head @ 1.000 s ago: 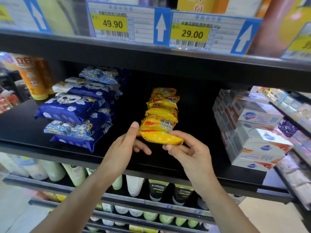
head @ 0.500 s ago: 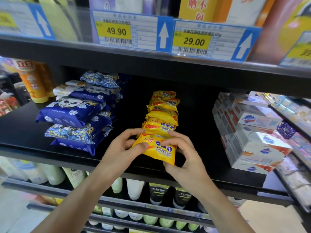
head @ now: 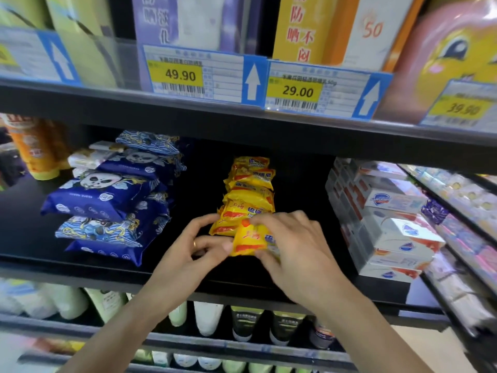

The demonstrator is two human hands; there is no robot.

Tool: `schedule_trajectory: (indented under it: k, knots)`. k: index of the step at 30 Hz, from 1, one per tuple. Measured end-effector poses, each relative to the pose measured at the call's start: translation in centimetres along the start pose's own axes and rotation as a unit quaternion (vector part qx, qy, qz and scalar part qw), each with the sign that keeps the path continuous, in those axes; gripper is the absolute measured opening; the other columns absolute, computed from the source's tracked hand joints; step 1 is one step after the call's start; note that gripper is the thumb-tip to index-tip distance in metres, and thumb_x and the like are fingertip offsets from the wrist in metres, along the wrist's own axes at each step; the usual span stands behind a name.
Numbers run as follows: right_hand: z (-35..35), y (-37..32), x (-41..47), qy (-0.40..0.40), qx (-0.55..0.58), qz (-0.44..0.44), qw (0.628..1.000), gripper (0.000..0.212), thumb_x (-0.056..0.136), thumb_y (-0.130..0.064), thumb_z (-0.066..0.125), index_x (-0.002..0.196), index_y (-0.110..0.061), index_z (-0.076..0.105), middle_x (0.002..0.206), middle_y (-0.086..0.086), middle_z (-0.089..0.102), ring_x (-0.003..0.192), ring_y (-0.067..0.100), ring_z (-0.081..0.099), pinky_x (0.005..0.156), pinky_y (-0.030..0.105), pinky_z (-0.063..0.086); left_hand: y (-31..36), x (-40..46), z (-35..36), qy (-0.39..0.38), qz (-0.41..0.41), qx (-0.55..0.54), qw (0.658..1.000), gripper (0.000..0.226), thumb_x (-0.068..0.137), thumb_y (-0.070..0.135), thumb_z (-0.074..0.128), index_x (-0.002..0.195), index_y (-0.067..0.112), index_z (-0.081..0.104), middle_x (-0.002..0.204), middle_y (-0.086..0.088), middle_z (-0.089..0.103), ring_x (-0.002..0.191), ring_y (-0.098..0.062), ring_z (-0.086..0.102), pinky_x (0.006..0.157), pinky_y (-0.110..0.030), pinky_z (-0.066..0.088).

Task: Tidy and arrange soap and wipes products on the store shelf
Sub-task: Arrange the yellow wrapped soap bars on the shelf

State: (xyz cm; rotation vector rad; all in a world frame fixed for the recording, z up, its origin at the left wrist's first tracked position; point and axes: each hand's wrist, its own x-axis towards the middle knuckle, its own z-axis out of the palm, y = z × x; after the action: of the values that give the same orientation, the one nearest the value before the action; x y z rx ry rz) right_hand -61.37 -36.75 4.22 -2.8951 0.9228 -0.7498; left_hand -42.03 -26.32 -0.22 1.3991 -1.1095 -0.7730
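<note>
A yellow soap pack stands at the front of a row of yellow soap packs on the black shelf. My left hand pinches the front pack's left edge with curled fingers. My right hand grips its right side and covers part of its label. Stacked blue wipes packs lie to the left of the row. White soap boxes are stacked to the right.
Orange bottles stand at the far left of the shelf. Price tags hang on the upper shelf edge, with tall boxes above. Tubes and bottles line the lower shelves. Bare shelf lies between the wipes and the yellow row.
The front yellow pack went from lying flat in my fingers to standing upright with its label forward. Both hands closed around its sides, and my view moved closer to the shelf.
</note>
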Motion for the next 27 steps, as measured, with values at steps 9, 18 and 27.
schedule_trajectory:
  k: [9, 18, 27]
  knots:
    - [0.0, 4.3, 2.5, -0.154, -0.12, 0.193, 0.962, 0.054, 0.096, -0.026, 0.063, 0.145, -0.036, 0.041, 0.135, 0.001, 0.058, 0.127, 0.03, 0.045, 0.098, 0.042, 0.041, -1.6, 1.0, -1.1, 0.082, 0.132, 0.362, 0.919, 0.022, 0.094, 0.017, 0.067, 0.11, 0.031, 0.071, 0.093, 0.019, 0.062, 0.094, -0.008, 0.057, 0.082, -0.029, 0.052]
    - [-0.2, 4.1, 5.7, -0.142, -0.013, 0.215, 0.966, 0.077, 0.089, -0.007, 0.062, 0.154, -0.037, 0.033, 0.156, 0.003, 0.035, 0.142, 0.031, 0.039, 0.113, 0.045, 0.042, -3.2, 1.6, -1.1, 0.109, 0.139, 0.413, 0.893, 0.015, 0.092, 0.033, 0.065, 0.106, 0.036, 0.069, 0.104, 0.023, 0.059, 0.098, -0.003, 0.047, 0.09, -0.03, 0.05]
    - [1.2, 1.8, 9.8, -0.104, -0.015, 0.149, 0.983, 0.042, 0.103, -0.038, 0.057, 0.145, -0.044, 0.051, 0.149, -0.004, 0.048, 0.133, 0.023, 0.049, 0.108, 0.043, 0.045, -3.5, 1.8, -1.4, 0.101, 0.102, 0.365, 0.92, 0.016, 0.091, 0.039, 0.056, 0.101, 0.04, 0.067, 0.1, 0.029, 0.055, 0.106, 0.002, 0.045, 0.081, -0.019, 0.04]
